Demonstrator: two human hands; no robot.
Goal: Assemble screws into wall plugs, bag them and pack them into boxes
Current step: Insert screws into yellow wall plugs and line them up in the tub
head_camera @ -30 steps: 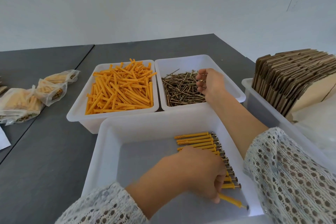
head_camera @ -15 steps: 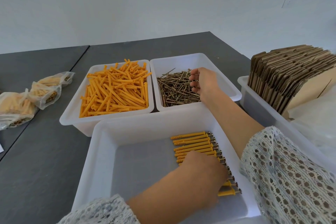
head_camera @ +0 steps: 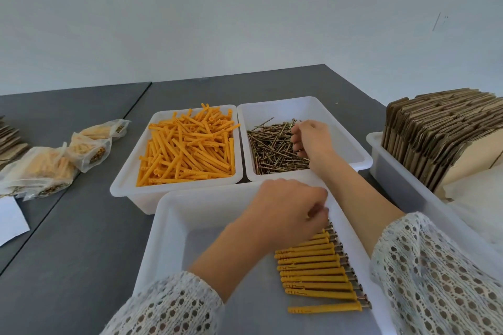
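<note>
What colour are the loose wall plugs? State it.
Orange, the loose wall plugs; head view shows it.

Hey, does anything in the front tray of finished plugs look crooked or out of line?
One does. The nearest assembled plug lies apart from the neat row of assembled plugs in the front tray, set off toward the left and slightly tilted. No spills or damage visible.

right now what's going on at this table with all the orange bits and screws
A person is putting screws into orange wall plugs. The right hand reaches into the bin of loose screws, fingers curled down among them. The left hand hovers over the near tray, where a row of finished plug-and-screw sets lies along the right side. Loose plugs fill the bin beside the screws. Filled bags sit to the left, flat cardboard boxes to the right.
</note>
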